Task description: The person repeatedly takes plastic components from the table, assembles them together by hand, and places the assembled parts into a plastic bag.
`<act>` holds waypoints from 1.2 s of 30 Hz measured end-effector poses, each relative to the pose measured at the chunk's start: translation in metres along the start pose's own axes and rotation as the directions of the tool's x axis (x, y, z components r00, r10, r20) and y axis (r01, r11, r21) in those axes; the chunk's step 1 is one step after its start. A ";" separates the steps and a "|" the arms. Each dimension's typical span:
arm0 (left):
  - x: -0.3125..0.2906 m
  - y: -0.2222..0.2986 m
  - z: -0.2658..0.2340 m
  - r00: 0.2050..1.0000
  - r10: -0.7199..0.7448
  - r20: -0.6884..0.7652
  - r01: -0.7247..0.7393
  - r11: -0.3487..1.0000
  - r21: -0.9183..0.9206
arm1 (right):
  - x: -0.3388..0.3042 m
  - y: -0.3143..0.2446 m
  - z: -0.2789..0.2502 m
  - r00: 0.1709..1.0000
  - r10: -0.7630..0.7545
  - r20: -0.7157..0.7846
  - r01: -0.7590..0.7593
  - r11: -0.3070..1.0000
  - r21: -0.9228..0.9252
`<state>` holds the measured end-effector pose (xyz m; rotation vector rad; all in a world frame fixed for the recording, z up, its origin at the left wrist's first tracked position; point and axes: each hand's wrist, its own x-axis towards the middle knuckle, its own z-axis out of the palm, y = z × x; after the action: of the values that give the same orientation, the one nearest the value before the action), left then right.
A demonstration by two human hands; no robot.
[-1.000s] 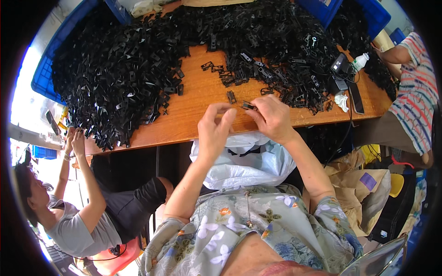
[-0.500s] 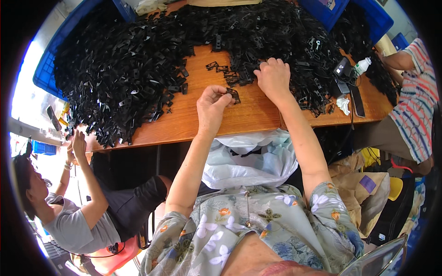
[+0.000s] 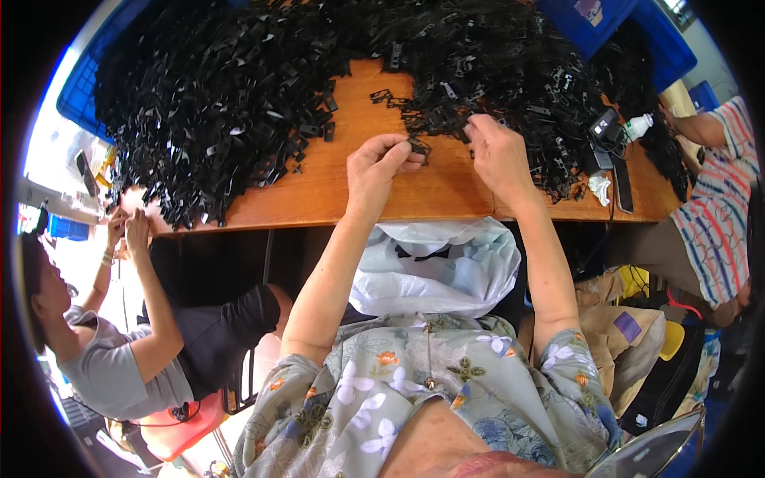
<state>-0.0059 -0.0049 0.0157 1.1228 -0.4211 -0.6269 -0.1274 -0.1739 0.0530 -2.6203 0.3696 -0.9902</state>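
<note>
My left hand is closed, pinching a small black plastic frame between thumb and fingertips above the wooden table. To its right, my right hand is bent at the edge of a heap of flat black plastic parts, its fingers drawn together. A dark bit shows by those fingertips, too small to tell whether it is gripped or lies in the heap. Several loose black frames lie just beyond my left hand. Another large heap of black parts spreads over the table's left side.
An open whitish plastic bag hangs below the table edge before me. Blue crates stand behind the heaps. A phone, white bottle and crumpled tissue lie right. One person sits left, another right.
My right hand has drawn back slightly from the heap and turned, with its fingers now pointing left. My left hand has shifted a little right, still holding the black frame. The whole view has tilted slightly.
</note>
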 end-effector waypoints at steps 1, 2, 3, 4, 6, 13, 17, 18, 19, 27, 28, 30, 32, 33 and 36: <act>0.001 -0.001 0.000 0.999 -0.020 0.036 0.020 1.000 -0.009 | -0.003 -0.009 0.001 0.998 0.001 0.058 -0.007 0.994 0.105; 0.002 -0.003 -0.003 0.998 -0.012 0.065 0.012 1.000 -0.008 | -0.005 -0.015 0.006 0.993 -0.119 0.003 0.118 0.985 0.126; 0.003 -0.003 -0.002 0.998 -0.017 0.060 0.017 1.000 -0.007 | -0.008 -0.019 0.007 0.993 -0.117 0.008 0.115 0.985 0.130; 0.003 -0.003 -0.001 0.996 -0.034 0.080 0.036 0.999 -0.023 | -0.010 -0.023 0.009 0.990 -0.137 0.031 0.132 0.983 0.131; 0.002 -0.001 -0.001 0.993 -0.053 0.101 0.057 0.998 -0.038 | -0.012 -0.028 0.017 0.984 -0.176 0.012 0.172 0.972 0.158; 0.002 -0.001 -0.008 0.982 -0.097 0.161 0.111 0.991 -0.078 | -0.013 -0.031 0.022 0.981 -0.196 -0.006 0.195 0.973 0.120; 0.003 -0.002 -0.008 0.977 -0.096 0.189 0.114 0.990 -0.088 | -0.017 -0.032 0.024 0.982 -0.182 -0.058 0.187 0.979 0.084; 0.002 -0.001 -0.007 0.977 -0.097 0.190 0.115 0.990 -0.087 | -0.018 -0.032 0.024 0.983 -0.174 -0.056 0.177 0.981 0.072; 0.002 0.001 -0.007 0.976 -0.099 0.193 0.125 0.984 -0.124 | -0.017 -0.031 0.025 0.983 -0.173 -0.057 0.176 0.982 0.072; 0.006 -0.009 -0.018 0.987 0.006 0.159 0.013 0.993 -0.117 | -0.016 -0.042 0.030 0.985 0.137 0.107 -0.173 0.842 0.512; 0.007 -0.009 -0.017 0.988 0.005 0.155 0.016 0.991 -0.134 | -0.019 -0.041 0.034 0.955 0.234 0.182 -0.294 0.664 0.687; 0.004 -0.006 -0.014 0.987 0.019 0.157 -0.011 0.999 -0.052 | -0.019 -0.046 0.026 0.917 0.305 0.258 -0.390 0.544 0.743; 0.005 -0.012 -0.013 0.973 0.021 0.230 -0.040 0.996 0.079 | -0.022 -0.044 0.022 0.850 0.385 0.359 -0.507 0.415 0.756; 0.007 -0.013 -0.011 0.965 0.015 0.260 -0.051 0.990 0.133 | -0.025 -0.038 0.022 0.857 0.379 0.348 -0.494 0.419 0.762; 0.027 0.009 0.011 0.982 -0.025 0.188 -0.023 0.968 0.251 | -0.038 -0.008 0.024 0.873 0.423 0.240 -0.436 0.462 0.772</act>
<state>0.0106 -0.0277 0.0282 1.3097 -0.6790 -0.6980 -0.1380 -0.1487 0.0164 -1.5553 0.4165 -0.7038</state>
